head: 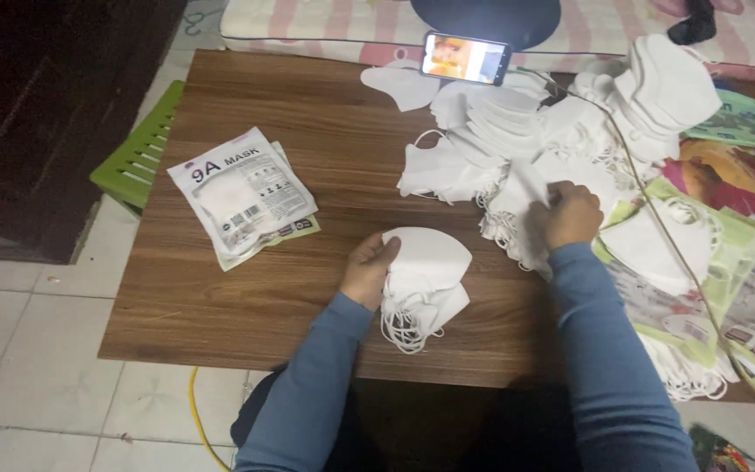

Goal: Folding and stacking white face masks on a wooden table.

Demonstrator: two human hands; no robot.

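Gripping a folded mask stack [425, 275] in our left hand [369, 269] while our right hand [570, 214] pinches one from the loose pile [517, 157], we risk tangled ear loops dragging extras off the surface [246, 306].

We had the table [290, 114] before us, with our left hand [367, 269] near its middle on a small stack of masks [425, 271] lying just at three o'clock of it. At nine o'clock of that hand lay the sealed packets [242, 194]. Our right hand [570, 214] rested at two o'clock in the loose mask heap [517, 140]. A phone [466, 59] stood at twelve o'clock, behind the heap. Empty wrappers [736, 288] lay at three o'clock, and a stool [137, 153] sat off the table's nine-o'clock edge.
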